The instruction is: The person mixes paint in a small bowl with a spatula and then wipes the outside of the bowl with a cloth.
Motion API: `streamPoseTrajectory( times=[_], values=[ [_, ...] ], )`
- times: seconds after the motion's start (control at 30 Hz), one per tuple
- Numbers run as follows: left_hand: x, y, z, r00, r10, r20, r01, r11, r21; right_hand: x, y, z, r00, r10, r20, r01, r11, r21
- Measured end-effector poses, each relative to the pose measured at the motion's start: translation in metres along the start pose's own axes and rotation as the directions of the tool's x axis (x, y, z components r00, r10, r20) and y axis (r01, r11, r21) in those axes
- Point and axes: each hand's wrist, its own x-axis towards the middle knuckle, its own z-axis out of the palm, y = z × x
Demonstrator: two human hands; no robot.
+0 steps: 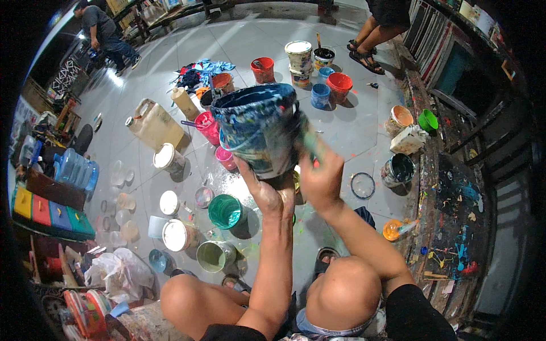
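A paint bucket (253, 133) smeared with dark blue, its rim thickly coated, is lifted in front of me above the floor. Beneath it, my left hand (267, 193) bears the weight, palm under the base and thumb up the side. My right hand (323, 177) is closed beside the bucket's right wall. A blurred greenish streak shows at its fingers, and I cannot make out what they hold. Just below the bucket stands a tub of green paint (226, 211). Pink paint tubs (207, 128) are partly hidden behind its left side.
Around me on the grey tiled floor (259, 42) stand a yellowish jerrycan (156, 126), white-lidded tubs (176, 235), a red tub (339, 85) and a dark-paint bucket (398, 169). Rags (213, 71) lie farther off. Two people (102, 31) are at the back. Paint-splattered boards (458, 210) line the right.
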Motion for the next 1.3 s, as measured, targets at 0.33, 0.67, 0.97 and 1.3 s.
streamPoseTrajectory(
  times=[0.33, 0.67, 0.97, 1.3],
  values=[
    [0.011, 0.005, -0.023, 0.992, 0.124, -0.03, -0.122, 0.989, 0.085, -0.022, -0.009, 0.017, 0.882, -0.46, 0.108, 0.465, 0.884, -0.035],
    [0.0, 0.001, -0.002, 0.994, -0.063, 0.086, 0.076, 0.985, -0.156, -0.016, 0.007, 0.008, 0.992, 0.092, -0.085, -0.088, 0.995, 0.051],
    [0.005, -0.002, -0.024, 0.997, 0.002, 0.077, 0.002, 0.999, -0.053, -0.017, -0.004, 0.018, 0.988, -0.131, -0.084, 0.132, 0.991, -0.003],
    [-0.003, -0.004, -0.02, 0.966, -0.211, 0.148, 0.223, 0.972, -0.074, 0.038, 0.001, 0.01, 0.936, 0.308, -0.168, -0.149, 0.783, 0.604]
  ],
)
